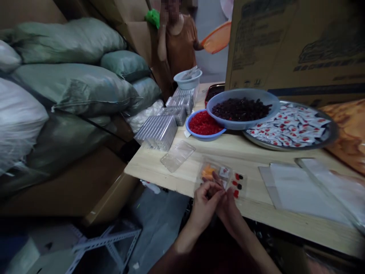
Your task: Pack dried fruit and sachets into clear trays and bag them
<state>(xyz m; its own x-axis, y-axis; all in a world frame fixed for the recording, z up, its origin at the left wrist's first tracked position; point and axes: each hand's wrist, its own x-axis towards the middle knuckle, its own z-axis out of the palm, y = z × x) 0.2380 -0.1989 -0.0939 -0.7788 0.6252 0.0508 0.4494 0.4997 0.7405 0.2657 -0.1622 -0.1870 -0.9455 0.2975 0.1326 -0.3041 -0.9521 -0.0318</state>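
Note:
My left hand is closed in a pinch over the near edge of a clear plastic tray. Against it rests my right hand, its fingers partly bent and overlapped by the left. Whatever small thing the fingertips hold is hidden. In the tray lie an orange piece, a white packet with red print, and several small red and black pieces along the right side. To the left, a flat clear plastic tray lies alone on the wooden table.
Stacked clear trays line the table's left edge. Behind are a bowl of red pieces, a basin of dark pieces and a pan of packets. Clear sheets lie right. A person stands beyond; sacks fill the left.

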